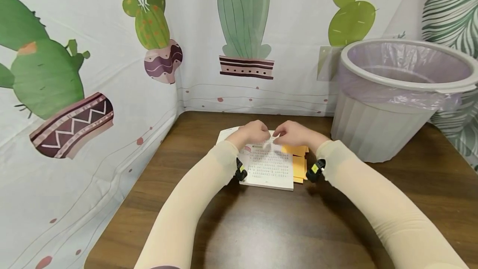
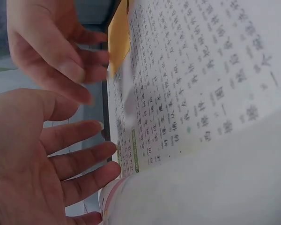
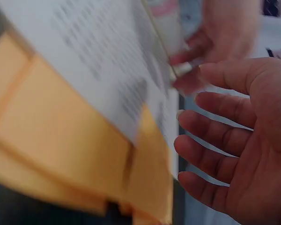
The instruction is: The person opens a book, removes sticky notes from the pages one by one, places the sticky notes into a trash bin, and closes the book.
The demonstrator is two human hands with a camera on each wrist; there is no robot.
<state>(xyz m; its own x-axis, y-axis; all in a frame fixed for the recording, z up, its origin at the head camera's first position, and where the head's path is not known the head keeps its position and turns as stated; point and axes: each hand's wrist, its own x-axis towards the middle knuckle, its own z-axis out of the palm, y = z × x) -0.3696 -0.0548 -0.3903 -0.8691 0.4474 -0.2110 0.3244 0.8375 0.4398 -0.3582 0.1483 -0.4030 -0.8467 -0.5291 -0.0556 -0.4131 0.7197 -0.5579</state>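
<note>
The open book point(image 1: 267, 169) lies on the bench point(image 1: 246, 219), its printed page's long axis running away from the person, orange paper slips point(image 1: 299, 167) jutting rightward. Left hand point(image 1: 254, 131) and right hand point(image 1: 293, 133), fingers loosely extended, gripping nothing visible, hover about equally near its far edge.

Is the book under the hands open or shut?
Open: the book shows a printed page face up, and in the left wrist view a curving page adjoins it.

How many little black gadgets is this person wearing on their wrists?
2: one black gadget at the left cuff, another black gadget at the right cuff. Others could be hidden.
</note>
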